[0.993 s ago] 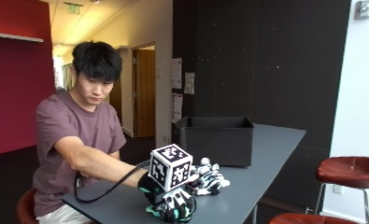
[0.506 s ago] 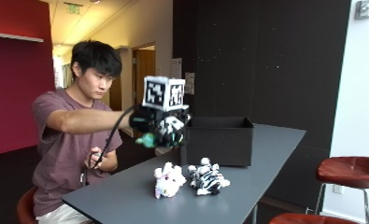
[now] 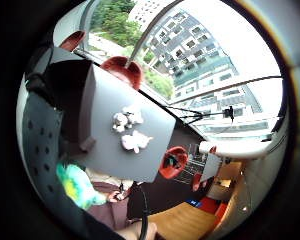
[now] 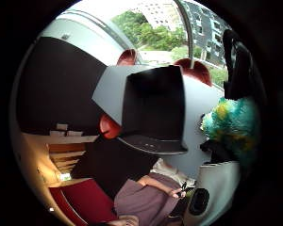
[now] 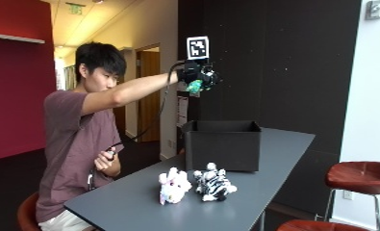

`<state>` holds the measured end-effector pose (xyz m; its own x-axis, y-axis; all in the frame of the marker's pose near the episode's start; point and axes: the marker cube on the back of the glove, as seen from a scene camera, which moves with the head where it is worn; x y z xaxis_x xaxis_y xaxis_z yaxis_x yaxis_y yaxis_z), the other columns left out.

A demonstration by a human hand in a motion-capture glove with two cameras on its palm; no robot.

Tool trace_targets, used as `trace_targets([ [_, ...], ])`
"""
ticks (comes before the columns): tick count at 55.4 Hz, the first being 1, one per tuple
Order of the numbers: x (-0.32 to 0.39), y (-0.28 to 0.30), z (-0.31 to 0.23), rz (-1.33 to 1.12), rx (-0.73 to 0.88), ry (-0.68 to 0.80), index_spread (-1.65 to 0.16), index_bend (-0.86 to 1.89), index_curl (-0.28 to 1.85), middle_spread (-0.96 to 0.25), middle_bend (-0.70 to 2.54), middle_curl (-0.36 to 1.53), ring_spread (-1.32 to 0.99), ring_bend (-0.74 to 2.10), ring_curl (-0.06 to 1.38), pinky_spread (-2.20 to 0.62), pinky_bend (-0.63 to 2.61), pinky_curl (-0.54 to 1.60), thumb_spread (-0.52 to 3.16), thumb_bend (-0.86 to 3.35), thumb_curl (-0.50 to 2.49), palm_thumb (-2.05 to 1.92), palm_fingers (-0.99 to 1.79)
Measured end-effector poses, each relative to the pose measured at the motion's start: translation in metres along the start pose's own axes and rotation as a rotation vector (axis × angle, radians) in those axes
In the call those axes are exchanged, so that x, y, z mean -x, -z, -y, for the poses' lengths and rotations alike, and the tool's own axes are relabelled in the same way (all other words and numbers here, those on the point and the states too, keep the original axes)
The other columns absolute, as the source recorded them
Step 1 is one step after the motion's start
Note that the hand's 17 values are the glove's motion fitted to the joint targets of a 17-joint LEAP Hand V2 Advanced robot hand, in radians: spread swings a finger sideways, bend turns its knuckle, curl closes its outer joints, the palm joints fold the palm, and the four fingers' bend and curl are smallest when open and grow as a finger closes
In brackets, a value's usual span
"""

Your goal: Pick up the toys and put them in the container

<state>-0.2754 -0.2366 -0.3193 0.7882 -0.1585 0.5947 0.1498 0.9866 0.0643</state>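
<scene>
Gloved right hand (image 5: 199,76) is gripping a green-yellow plush toy (image 5: 194,87), holding it high above the open black container (image 5: 222,143). Pink-white plush (image 5: 174,186) and zebra plush (image 5: 212,183) are waiting on the table (image 5: 132,202) below. Risk: dropping from this height, toy bouncing off the rim.

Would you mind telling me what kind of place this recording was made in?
Probably an office lounge or cafe area: a high grey table, red bar stools, a red accent wall, and city buildings outside large windows.
</scene>
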Motion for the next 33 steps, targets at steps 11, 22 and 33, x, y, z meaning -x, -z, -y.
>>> trace_targets([
  [11,0.104,-0.066,0.029,-0.112,0.023,0.115,-0.26,0.97,0.78,-0.41,0.95,0.85,-0.43,1.45,0.72,-0.38,1.31,0.55,0.15,0.42,1.2,0.63,0.67],
  [22,0.126,-0.116,0.032,-0.218,0.364,0.213,-0.25,0.47,0.73,-0.35,0.56,0.77,-0.41,1.42,0.71,-0.39,1.58,0.6,0.37,0.3,1.19,0.44,0.03],
  [33,0.113,-0.112,0.03,-0.209,0.41,0.138,-0.17,-0.03,0.37,0.01,0.06,0.51,-0.09,0.82,0.51,-0.08,1.45,0.51,0.96,0.01,0.87,0.0,-0.59],
])
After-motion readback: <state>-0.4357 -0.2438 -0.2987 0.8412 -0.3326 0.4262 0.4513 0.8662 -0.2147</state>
